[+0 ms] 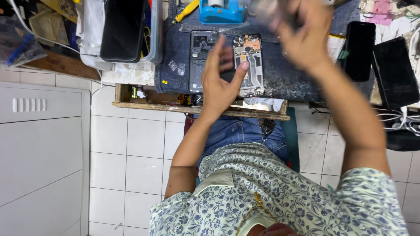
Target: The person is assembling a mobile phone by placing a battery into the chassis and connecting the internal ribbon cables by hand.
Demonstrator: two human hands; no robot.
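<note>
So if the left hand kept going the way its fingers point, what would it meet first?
Probably the opened phone frame on the denim cloth; the left hand already hovers over it, though height is unclear.

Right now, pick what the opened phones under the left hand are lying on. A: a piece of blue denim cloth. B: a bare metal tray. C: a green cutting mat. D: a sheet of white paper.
A: the two opened phones, one with its circuit board exposed, lie on a piece of blue denim cloth spread over the workbench, with the left hand resting over them.
</note>
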